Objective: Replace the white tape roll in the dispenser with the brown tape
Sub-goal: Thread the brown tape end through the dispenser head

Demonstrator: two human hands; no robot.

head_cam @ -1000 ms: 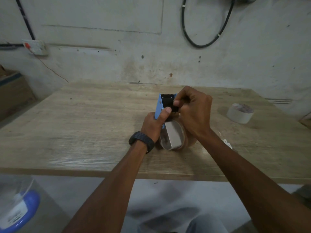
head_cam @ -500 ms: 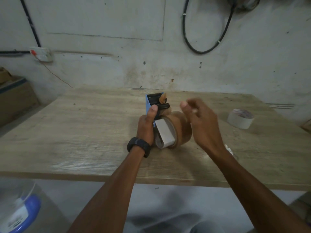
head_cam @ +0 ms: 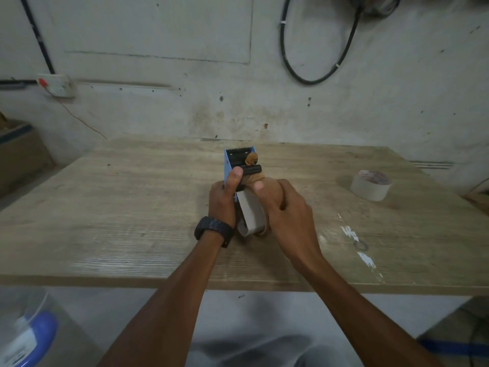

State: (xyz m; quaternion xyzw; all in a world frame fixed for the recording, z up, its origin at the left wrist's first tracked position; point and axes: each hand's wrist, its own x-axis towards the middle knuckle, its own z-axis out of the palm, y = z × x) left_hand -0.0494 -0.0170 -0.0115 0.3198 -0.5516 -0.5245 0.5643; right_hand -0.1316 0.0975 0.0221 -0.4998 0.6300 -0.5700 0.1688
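Note:
The blue tape dispenser [head_cam: 229,160] stands at the middle of the wooden table [head_cam: 132,207], its toothed blade pointing away from me. My left hand [head_cam: 223,200] grips its frame, thumb up along the side near the black roller. The brown tape roll [head_cam: 251,210] sits in the dispenser; its grey inner core shows between my hands. My right hand [head_cam: 284,207] wraps over the roll from the right. A crumpled brown tape end [head_cam: 251,158] sticks up beside the blade. The white tape roll [head_cam: 371,184] lies flat on the table at the right, apart from both hands.
White paint marks [head_cam: 356,242] spot the table to the right of my hands. A cardboard box [head_cam: 18,152] stands at the left by the wall. A blue and white container [head_cam: 26,337] sits below the table's near edge, at the lower left.
My right hand left the blade area, swung out to the right, then came back and closed over the brown roll. The dispenser stayed in my left hand.

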